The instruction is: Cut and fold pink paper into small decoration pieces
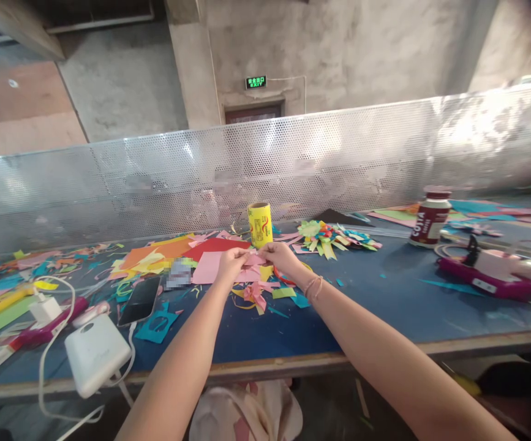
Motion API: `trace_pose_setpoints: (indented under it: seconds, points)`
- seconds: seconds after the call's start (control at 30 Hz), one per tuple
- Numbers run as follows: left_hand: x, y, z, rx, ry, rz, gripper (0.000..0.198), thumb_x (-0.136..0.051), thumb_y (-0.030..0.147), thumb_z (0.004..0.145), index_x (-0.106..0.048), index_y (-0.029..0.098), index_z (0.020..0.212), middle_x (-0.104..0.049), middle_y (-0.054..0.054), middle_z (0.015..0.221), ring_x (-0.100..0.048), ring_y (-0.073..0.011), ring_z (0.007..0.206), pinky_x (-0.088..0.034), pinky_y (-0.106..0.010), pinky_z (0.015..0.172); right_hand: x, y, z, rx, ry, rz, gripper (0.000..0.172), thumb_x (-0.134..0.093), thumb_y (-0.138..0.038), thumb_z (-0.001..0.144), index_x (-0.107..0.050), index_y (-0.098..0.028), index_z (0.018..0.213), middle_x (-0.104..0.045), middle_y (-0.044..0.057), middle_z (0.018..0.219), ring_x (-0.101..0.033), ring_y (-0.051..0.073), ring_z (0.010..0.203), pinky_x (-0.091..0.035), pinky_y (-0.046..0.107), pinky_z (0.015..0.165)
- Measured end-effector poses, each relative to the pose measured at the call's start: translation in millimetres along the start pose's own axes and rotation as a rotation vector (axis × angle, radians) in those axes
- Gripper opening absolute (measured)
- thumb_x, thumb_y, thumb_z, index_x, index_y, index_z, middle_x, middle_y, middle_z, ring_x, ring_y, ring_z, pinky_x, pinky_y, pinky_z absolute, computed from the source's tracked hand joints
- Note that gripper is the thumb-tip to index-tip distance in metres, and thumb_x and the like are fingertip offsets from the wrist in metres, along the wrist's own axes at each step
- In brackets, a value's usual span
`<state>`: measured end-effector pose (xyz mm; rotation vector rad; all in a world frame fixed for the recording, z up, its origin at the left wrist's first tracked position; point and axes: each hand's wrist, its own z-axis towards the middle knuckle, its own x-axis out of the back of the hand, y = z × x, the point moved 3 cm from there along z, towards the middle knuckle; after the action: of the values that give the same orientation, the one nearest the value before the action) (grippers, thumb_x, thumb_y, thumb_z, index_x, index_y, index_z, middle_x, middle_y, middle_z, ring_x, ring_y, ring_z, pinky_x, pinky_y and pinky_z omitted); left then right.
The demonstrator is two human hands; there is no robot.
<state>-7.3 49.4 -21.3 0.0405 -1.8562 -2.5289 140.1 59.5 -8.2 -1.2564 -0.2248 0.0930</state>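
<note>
My left hand [233, 264] and my right hand [282, 258] meet over the middle of the table, with fingers pinched together. Between the fingertips is a small piece of pink paper [255, 260], gripped from both sides. Beneath my left hand lies a larger pink sheet [206, 267], partly covered. Just behind the hands stands a yellow tape roll [259, 225] on its end. A bundle of pink paper strips [256, 295] rests in front of the hands. Red sheet paper [210, 250] and orange paper [143, 257] spread out to the left.
Left on the blue table [283, 343] are a phone [141, 301], a white power bank [97, 354] with cables, and a yellow cutter [5, 302]. Paper flowers [323, 236], a brown bottle [431, 219] and a purple power strip [485, 278] sit right. A perforated metal screen [164, 184] runs behind.
</note>
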Motion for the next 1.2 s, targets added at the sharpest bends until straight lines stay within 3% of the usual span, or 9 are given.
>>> trace_pose_setpoints:
  seconds: [0.13, 0.2, 0.33, 0.5, 0.7, 0.9, 1.03, 1.13, 1.2]
  points:
    - [-0.1, 1.1, -0.9, 0.024, 0.011, -0.048, 0.021, -0.072, 0.029, 0.056, -0.061, 0.013, 0.065, -0.059, 0.0, 0.057, -0.053, -0.0094, 0.048, -0.047, -0.024, 0.052, -1.3, -0.7, -1.2, 0.021, -0.029, 0.0, 0.013, -0.061, -0.024, 0.064, -0.054, -0.014, 0.058, -0.05, -0.005, 0.051, -0.048, 0.006, 0.047, -0.044, 0.02, 0.05]
    - [0.2, 1.4, -1.9, 0.055, 0.026, -0.098, 0.022, -0.072, 0.029, 0.055, -0.061, 0.012, 0.065, -0.06, -0.001, 0.058, -0.054, -0.01, 0.05, -0.048, -0.025, 0.054, -2.9, -0.3, -2.0, 0.023, -0.062, 0.02, 0.013, -0.063, -0.025, 0.064, -0.058, -0.015, 0.069, -0.055, -0.003, 0.062, -0.052, 0.007, 0.052, -0.047, 0.021, 0.054]
    - [2.3, 2.4, -2.7, 0.097, 0.086, -0.195, 0.025, -0.073, 0.03, 0.053, -0.062, 0.012, 0.066, -0.06, -0.001, 0.059, -0.056, -0.0105, 0.052, -0.049, -0.026, 0.057, -5.3, -2.4, -2.9, 0.148, -0.093, -0.078, 0.038, -0.07, -0.023, 0.057, -0.06, -0.017, 0.094, -0.061, 0.001, 0.083, -0.055, 0.008, 0.06, -0.047, 0.022, 0.058]
    - [0.9, 4.3, -3.2, 0.122, 0.09, -0.193, 0.031, -0.075, 0.034, 0.051, -0.061, 0.012, 0.067, -0.057, 0.0, 0.056, -0.055, -0.0103, 0.051, -0.048, -0.025, 0.055, -6.1, -2.3, -3.2, 0.15, -0.091, -0.131, 0.029, -0.066, -0.03, 0.062, -0.062, -0.015, 0.087, -0.062, 0.002, 0.073, -0.056, 0.011, 0.062, -0.047, 0.025, 0.06]
    - [-3.3, 11.0, -6.2, 0.041, 0.029, -0.155, 0.035, -0.068, 0.047, 0.058, -0.054, 0.014, 0.058, -0.047, 0.003, 0.051, -0.052, -0.0096, 0.051, -0.049, -0.025, 0.057, -5.7, -3.3, -4.2, 0.089, -0.071, -0.041, 0.022, -0.066, -0.034, 0.065, -0.059, -0.016, 0.076, -0.058, 0.0, 0.069, -0.056, 0.01, 0.061, -0.05, 0.023, 0.059]
    - [-6.8, 10.0, -7.2, -0.003, -0.028, 0.026, 0.031, -0.068, 0.041, 0.06, -0.061, 0.013, 0.071, -0.054, 0.001, 0.057, -0.051, -0.0095, 0.05, -0.043, -0.021, 0.05, -2.6, -3.0, -2.9, 0.07, 0.003, -0.097, 0.027, -0.058, -0.036, 0.07, -0.046, -0.017, 0.055, -0.045, -0.004, 0.051, -0.05, 0.008, 0.05, -0.047, 0.021, 0.051]
    - [-4.7, 5.7, -4.7, -0.051, -0.032, 0.078, 0.019, -0.067, 0.03, 0.06, -0.059, 0.014, 0.064, -0.053, 0.002, 0.052, -0.048, -0.0083, 0.047, -0.037, -0.019, 0.046, -1.4, -2.1, -0.6, 0.136, 0.025, -0.163, 0.018, -0.058, -0.027, 0.065, -0.047, -0.017, 0.055, -0.044, -0.005, 0.05, -0.045, 0.007, 0.048, -0.044, 0.02, 0.049]
    - [-2.1, 3.5, -3.3, -0.034, -0.003, 0.014, 0.015, -0.066, 0.026, 0.06, -0.058, 0.014, 0.063, -0.054, 0.002, 0.053, -0.048, -0.0085, 0.046, -0.039, -0.021, 0.048, -3.9, 0.3, 1.8, 0.149, -0.04, -0.096, 0.006, -0.058, -0.019, 0.061, -0.053, -0.016, 0.064, -0.053, -0.004, 0.057, -0.05, 0.009, 0.054, -0.045, 0.021, 0.054]
    - [-1.3, 2.9, -2.9, -0.01, 0.018, -0.053, 0.015, -0.066, 0.026, 0.06, -0.057, 0.014, 0.065, -0.054, 0.002, 0.055, -0.05, -0.0092, 0.048, -0.041, -0.022, 0.051, -5.0, 2.5, 2.8, 0.124, -0.065, -0.057, 0.007, -0.057, -0.017, 0.061, -0.055, -0.016, 0.068, -0.057, -0.002, 0.061, -0.054, 0.01, 0.058, -0.046, 0.022, 0.058]
